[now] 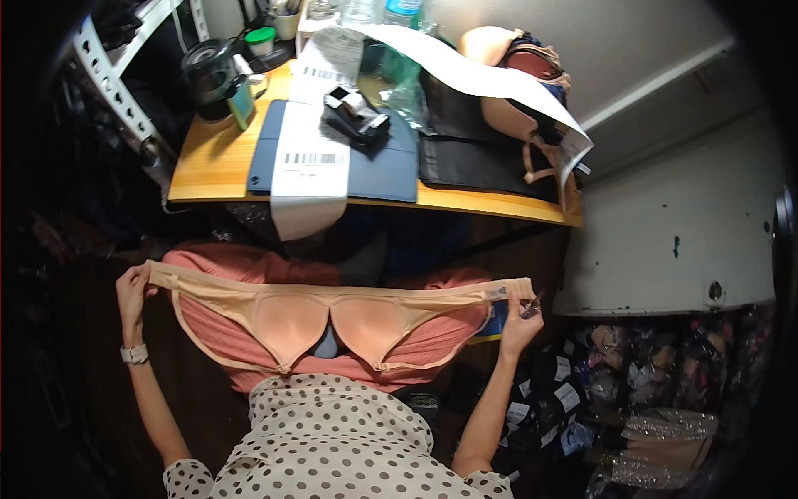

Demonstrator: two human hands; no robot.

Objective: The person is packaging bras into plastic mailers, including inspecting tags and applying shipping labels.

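Note:
A beige bra is stretched out sideways above my lap, the inner side of its cups facing up. At its left end my left hand pinches the band. My right hand grips the other end, beside a small label bearing print, and a small dark object shows by its fingers. Both shoulder straps hang in loops below the band. Beneath the bra lie my coral trousers, and a blue and yellow item shows partly behind its right end.
A wooden desk ahead holds a tape dispenser, a blue folder, a long strip of printed labels and more bras. Metal shelving stands at left. Bagged packages lie at lower right, below a white panel.

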